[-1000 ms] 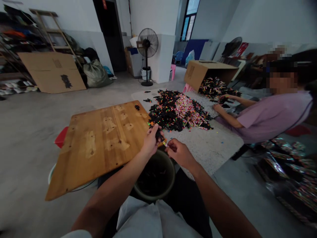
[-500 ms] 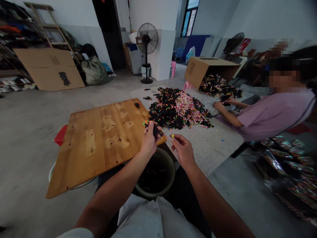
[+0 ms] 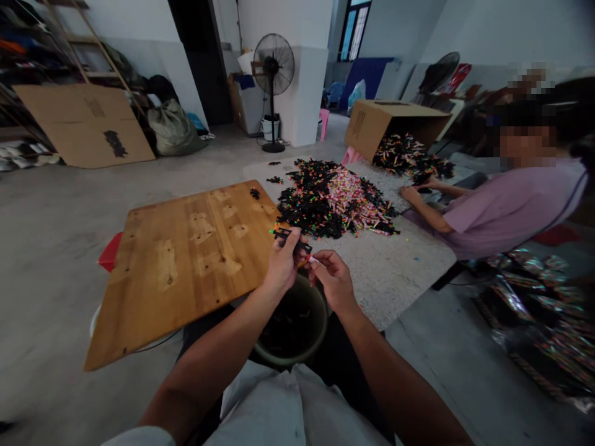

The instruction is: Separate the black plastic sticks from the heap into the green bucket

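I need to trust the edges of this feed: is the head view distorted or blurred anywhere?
Head view: wide-angle bend stretches the forearms and the foil bags at right. Centre is sharp: left hand, right hand, black strip. Daylight is soft, without glare. The co-worker's face is pixelated.

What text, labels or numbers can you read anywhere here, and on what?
None can be read.
Flat cardboard sheet: dark printed marks, too blurred.
Tipped cardboard box: print on its side, too small.
Black strip in the left hand: no lettering visible.
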`<state>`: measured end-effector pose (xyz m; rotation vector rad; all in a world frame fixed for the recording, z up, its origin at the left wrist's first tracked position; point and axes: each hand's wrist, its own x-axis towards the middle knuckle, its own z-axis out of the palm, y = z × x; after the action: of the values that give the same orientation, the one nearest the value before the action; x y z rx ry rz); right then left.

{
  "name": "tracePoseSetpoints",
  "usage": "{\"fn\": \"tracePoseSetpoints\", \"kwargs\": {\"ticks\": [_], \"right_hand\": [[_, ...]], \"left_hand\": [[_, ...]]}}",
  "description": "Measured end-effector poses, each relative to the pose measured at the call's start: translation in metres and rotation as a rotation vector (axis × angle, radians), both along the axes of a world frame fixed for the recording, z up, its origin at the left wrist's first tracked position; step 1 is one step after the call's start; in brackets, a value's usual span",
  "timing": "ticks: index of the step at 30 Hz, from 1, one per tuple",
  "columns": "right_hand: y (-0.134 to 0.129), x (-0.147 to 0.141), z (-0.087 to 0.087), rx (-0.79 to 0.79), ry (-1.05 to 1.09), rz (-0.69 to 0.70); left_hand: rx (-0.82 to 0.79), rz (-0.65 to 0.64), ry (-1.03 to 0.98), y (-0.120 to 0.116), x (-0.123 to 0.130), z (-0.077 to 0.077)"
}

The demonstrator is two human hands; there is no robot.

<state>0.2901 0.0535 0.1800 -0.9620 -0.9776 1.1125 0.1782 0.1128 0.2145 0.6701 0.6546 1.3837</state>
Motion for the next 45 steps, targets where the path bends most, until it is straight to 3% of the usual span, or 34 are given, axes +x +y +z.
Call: {"fn": "tracePoseSetpoints", "kwargs": {"ticks": [6,22,24,26,27,29,32,34,36,39,45], "right_hand": [[-0.003,0.0,0.001,0.033,-0.025,-0.03],[0.0,0.003,0.002,0.074,-0.355,-0.147],[0.002,0.006,-0.008,0.05,-0.385,-0.065],[0.008,0.017,-0.024,0.006,-0.436,0.107],[0.014,0.027,-0.033,-0.02,-0.487,0.18],[0.031,0.056,-0.05,-0.108,-0.657,0.189],[0.069,0.116,-0.068,-0.41,-1.021,-0.149],[0.1,0.156,-0.074,-0.505,-1.114,-0.284],[0.131,0.188,-0.076,-0.553,-1.174,-0.353],[0.176,0.217,-0.079,-0.573,-1.25,-0.397],[0.237,0.233,-0.093,-0.536,-1.365,-0.364]], "left_hand": [[0.009,0.004,0.013,-0.002,0.001,-0.002],[-0.018,0.089,0.208,0.004,0.004,-0.01],[-0.049,0.104,0.29,0.007,0.0,-0.02],[-0.053,0.083,0.476,0.01,-0.011,-0.033],[-0.038,0.045,0.605,0.012,-0.018,-0.041],[-0.006,-0.186,0.885,0.014,-0.035,-0.056],[0.116,-0.575,1.303,0.019,-0.057,-0.072],[0.216,-0.693,1.531,0.026,-0.061,-0.075],[0.282,-0.676,1.643,0.039,-0.053,-0.076],[0.338,-0.527,1.648,0.073,-0.02,-0.082],[0.449,-0.324,1.693,0.154,0.063,-0.113]]}}
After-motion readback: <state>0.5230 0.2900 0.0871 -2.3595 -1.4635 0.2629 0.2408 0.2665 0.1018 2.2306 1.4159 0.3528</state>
